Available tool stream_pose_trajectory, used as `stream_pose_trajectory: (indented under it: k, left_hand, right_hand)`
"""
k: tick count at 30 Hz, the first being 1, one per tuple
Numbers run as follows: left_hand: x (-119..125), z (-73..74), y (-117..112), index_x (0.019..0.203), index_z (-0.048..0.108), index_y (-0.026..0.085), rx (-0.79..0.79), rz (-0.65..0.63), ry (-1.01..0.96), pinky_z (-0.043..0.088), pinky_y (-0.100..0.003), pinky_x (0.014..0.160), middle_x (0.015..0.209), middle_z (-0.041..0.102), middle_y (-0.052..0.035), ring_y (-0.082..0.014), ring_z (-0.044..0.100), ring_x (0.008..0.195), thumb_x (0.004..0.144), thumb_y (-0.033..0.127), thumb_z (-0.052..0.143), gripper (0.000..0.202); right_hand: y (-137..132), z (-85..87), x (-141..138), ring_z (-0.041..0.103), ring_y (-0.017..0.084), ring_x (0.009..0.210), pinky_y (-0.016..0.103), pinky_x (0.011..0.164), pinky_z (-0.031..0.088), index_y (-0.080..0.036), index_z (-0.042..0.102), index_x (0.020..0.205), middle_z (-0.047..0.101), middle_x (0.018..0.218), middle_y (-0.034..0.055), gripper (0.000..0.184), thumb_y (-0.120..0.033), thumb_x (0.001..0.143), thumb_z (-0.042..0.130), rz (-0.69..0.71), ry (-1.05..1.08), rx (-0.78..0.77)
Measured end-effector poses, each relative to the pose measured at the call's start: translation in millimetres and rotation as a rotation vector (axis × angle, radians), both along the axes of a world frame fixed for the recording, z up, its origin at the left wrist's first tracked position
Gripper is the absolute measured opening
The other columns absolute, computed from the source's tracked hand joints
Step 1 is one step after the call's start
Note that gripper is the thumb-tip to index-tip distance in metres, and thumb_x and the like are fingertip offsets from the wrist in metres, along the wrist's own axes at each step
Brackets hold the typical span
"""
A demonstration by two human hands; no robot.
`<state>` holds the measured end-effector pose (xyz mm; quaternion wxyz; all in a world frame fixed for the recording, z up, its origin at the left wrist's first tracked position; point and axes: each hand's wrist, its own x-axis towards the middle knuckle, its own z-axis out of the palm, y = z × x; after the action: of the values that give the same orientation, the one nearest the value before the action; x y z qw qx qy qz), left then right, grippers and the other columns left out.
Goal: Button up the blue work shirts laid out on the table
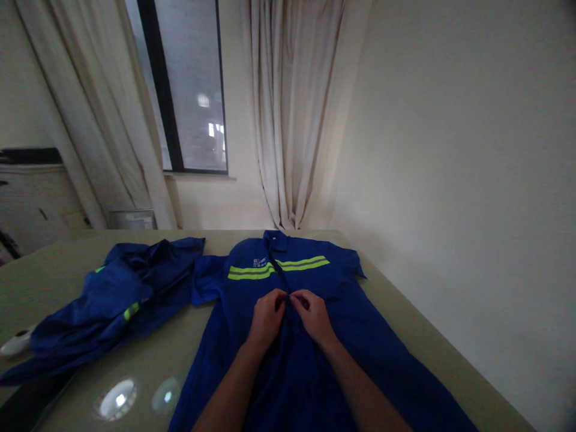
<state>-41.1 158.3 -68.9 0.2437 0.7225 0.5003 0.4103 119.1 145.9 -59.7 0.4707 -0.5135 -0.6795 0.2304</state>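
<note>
A blue short-sleeved work coverall (342, 312) lies spread on its back, collar away from me, with a yellow-green reflective band across the chest and a small white print above it. My left hand (269, 315) pinches one side of its front opening just below the band. Close beside it, my right hand (310, 312) pinches the other side, thumb and finger together. The fingertips of both hands nearly meet at the placket. Whatever fastener lies between them is too small and dark to make out.
A second blue garment (112, 300) with yellow-green strips lies crumpled on the table (387, 288) to the left. A white object (17, 343) is beside it. The wall (472, 180) borders the table on the right. Curtains (294, 120) and a window (193, 90) are behind.
</note>
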Motion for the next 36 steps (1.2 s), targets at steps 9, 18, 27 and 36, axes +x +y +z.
stream_pose_trajectory:
  k: [9, 18, 27, 36]
  left_hand:
    - [-0.4, 7.7, -3.0, 0.097, 0.067, 0.023, 0.006, -0.023, -0.148, 0.053, -0.028, 0.078, 0.091, 0.077, -0.0014, -0.0182, 0.073, 0.086, 0.093, 0.028, 0.053, 0.016]
    - [1.5, 4.9, -0.3, 0.096, 0.069, 0.022, -0.063, 0.018, -0.119, 0.053, -0.029, 0.075, 0.088, 0.078, -0.0017, -0.0194, 0.073, 0.084, 0.089, 0.034, 0.061, 0.016]
    - [2.9, 3.1, -1.0, 0.096, 0.072, 0.020, -0.063, 0.004, 0.017, 0.051, -0.028, 0.079, 0.092, 0.076, -0.0026, -0.0175, 0.070, 0.086, 0.082, 0.013, 0.061, 0.019]
    - [5.2, 3.1, -3.2, 0.100, 0.073, 0.019, -0.038, 0.032, 0.192, 0.046, -0.030, 0.083, 0.097, 0.069, -0.0062, -0.0198, 0.063, 0.092, 0.088, 0.013, 0.056, 0.021]
  right_hand:
    - [-0.4, -2.3, 0.1, 0.054, 0.014, 0.063, 0.025, 0.061, 0.039, -0.020, 0.073, 0.084, 0.056, 0.069, -0.0022, 0.008, -0.020, 0.082, 0.066, -0.054, -0.097, 0.021]
    - [-4.5, 4.6, -3.0, 0.055, 0.014, 0.067, 0.025, 0.064, 0.038, -0.020, 0.068, 0.076, 0.055, 0.073, -0.0019, 0.013, -0.015, 0.086, 0.062, -0.097, -0.208, 0.044]
    - [0.6, -3.2, -0.9, 0.057, 0.014, 0.067, 0.024, 0.064, 0.040, -0.020, 0.069, 0.077, 0.058, 0.071, -0.0023, 0.011, -0.011, 0.079, 0.064, -0.111, -0.194, -0.054]
    - [1.4, -3.6, -1.7, 0.062, 0.016, 0.067, 0.024, 0.063, 0.040, -0.019, 0.073, 0.078, 0.069, 0.072, 0.0018, 0.022, -0.026, 0.090, 0.056, -0.081, -0.146, -0.077]
